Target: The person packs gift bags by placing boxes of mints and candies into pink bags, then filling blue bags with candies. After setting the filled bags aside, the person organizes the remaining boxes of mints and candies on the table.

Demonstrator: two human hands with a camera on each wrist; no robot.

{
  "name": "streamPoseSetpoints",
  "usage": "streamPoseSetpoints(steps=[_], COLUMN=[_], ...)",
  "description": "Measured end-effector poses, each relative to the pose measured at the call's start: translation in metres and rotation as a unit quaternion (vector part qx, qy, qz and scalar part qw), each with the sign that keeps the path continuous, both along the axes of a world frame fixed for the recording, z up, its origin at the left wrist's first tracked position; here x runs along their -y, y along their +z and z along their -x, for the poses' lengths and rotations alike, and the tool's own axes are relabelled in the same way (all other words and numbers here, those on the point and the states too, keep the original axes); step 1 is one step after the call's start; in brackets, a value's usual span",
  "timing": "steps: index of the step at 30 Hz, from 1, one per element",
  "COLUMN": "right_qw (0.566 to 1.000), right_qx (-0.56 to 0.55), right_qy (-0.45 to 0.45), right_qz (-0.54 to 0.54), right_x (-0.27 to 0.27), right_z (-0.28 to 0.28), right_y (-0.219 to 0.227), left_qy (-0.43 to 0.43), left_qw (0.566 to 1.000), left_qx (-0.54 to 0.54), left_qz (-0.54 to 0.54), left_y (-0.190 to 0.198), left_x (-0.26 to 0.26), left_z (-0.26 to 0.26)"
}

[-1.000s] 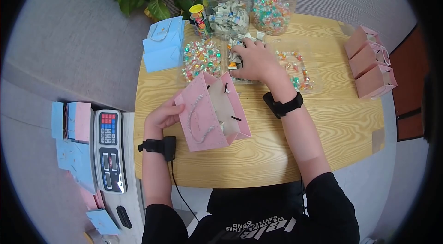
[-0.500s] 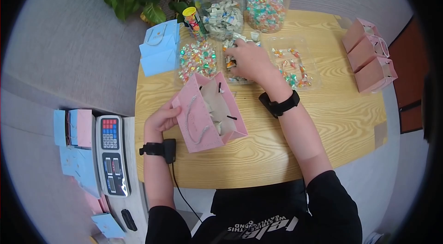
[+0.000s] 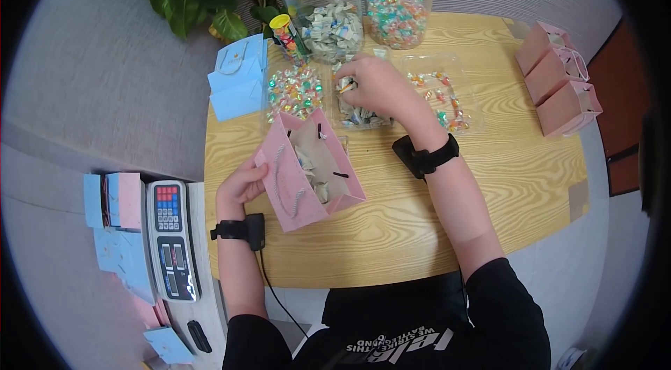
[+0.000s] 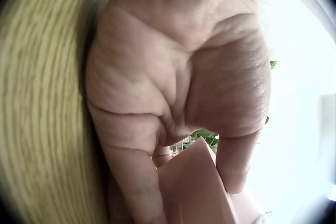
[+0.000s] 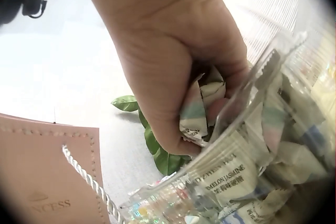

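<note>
Gripping the pink gift bag [image 3: 297,185] by its side, the left hand [image 3: 241,182] is at the near left of the wooden table [image 3: 412,230] in the head view. The bag's mouth is open to the camera, showing pale wrapped candies [image 3: 321,191] inside. The right hand [image 3: 383,90] is over the middle clear tray [image 3: 361,121], fingers bent down among its candies. Beside it lie 2 more trays: the left tray [image 3: 295,90] holds shiny candies, the right tray [image 3: 470,94] fewer orange and green ones. Behind stand 2 clear jars [image 3: 334,29] of candies and a yellow-lidded tube [image 3: 288,40]. Blue bags [image 3: 237,80] sit at the far left, 3 small pink bags [image 3: 559,80] at the right edge, and a scale [image 3: 175,244] left of the table.

In the left wrist view, the thumb [image 4: 235,166] lies on 1 side of the bag's edge and the fingers on the other, parted only by the bag.

In the right wrist view, the fingers are curled nearly closed round at least 1 wrapped candy [image 5: 194,111] at the tray's rim; the exact count is hidden. The gift bag, with its white cord handle [image 5: 89,179], is well apart.
</note>
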State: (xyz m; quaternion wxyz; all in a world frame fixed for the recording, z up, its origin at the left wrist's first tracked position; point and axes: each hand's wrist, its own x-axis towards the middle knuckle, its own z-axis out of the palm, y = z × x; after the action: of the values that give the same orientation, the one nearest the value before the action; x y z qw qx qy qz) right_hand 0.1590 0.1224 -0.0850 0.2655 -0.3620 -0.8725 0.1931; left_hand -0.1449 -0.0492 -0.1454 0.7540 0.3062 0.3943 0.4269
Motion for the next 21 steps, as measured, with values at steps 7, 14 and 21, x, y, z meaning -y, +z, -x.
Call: streamPoseSetpoints(steps=[7, 14, 21], right_qw=[0.990, 0.975, 0.978], right_qx=[-0.121, -0.189, -0.142], right_qy=[-0.049, 0.066, 0.133], right_qz=[0.044, 0.093, 0.080], right_x=[0.005, 0.038, 0.077], right_z=[-0.001, -0.005, -0.001], right_y=[0.015, 0.061, 0.082], left_qy=[0.032, 0.027, 0.001], left_qw=[0.999, 0.999, 1.000], left_qx=[0.014, 0.020, 0.011], left_qz=[-0.012, -0.021, -0.016], left_y=[0.007, 0.005, -0.004], left_x=[0.000, 0.000, -0.002], left_z=[-0.008, -0.007, 0.003])
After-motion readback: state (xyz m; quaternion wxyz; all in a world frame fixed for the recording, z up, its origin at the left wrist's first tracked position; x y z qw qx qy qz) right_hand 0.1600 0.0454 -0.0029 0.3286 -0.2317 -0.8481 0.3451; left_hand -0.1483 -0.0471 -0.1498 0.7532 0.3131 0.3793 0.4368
